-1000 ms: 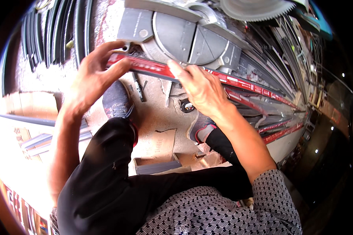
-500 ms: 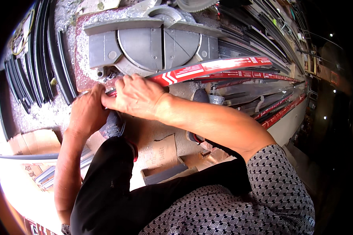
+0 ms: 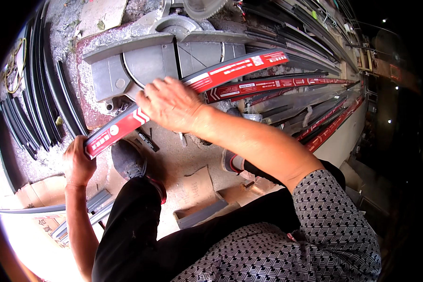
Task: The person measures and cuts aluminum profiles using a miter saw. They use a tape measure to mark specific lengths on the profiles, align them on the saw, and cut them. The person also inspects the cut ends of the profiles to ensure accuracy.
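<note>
A long profile strip with red printed film slants across in front of me, its left end nearer to me than its right. My left hand is closed round its left end. Farther along, my right hand grips it from above near the middle, hiding that stretch. Beyond the strip is the grey base of a mitre saw, its slotted round table partly covered by the strip. The toothed saw blade shows at the top edge, above the fence.
Dark profile strips lie in rows at the left. More red-filmed strips and dark lengths stretch away at the right. My shoe stands below the strip, beside a small black tool. Cardboard lies on the floor.
My left hand has moved left and down, away from my right hand, to the strip's end. The strip has shifted left, and more of its red face shows between my hands.
</note>
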`<action>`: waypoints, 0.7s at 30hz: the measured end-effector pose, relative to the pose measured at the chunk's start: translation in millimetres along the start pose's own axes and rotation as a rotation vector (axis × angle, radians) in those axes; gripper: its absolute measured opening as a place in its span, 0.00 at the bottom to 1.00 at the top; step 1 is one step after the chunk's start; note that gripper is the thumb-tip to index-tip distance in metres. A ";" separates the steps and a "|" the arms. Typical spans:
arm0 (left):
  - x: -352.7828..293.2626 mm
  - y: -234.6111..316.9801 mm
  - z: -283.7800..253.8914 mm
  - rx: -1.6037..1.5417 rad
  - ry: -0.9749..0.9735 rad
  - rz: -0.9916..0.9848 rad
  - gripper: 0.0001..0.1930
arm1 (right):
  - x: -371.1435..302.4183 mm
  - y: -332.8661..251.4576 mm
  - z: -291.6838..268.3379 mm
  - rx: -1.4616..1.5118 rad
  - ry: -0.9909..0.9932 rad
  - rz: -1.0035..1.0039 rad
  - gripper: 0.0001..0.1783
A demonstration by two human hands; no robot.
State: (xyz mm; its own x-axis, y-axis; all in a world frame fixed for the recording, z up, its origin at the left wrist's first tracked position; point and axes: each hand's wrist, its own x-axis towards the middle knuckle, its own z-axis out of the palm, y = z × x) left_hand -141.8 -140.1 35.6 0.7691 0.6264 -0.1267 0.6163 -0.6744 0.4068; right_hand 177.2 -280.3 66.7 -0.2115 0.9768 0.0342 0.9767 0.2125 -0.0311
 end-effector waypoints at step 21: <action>58.2 25.6 -22.5 0.188 0.081 0.112 0.18 | 54.1 -21.7 16.2 0.060 0.097 0.141 0.09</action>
State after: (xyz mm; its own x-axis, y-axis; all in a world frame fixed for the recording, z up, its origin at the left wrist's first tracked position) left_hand -85.1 -112.1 58.9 0.8233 0.5674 -0.0140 0.5540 -0.7980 0.2374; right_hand 144.0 -231.7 53.0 -0.0650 0.9905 0.1214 0.9917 0.0776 -0.1021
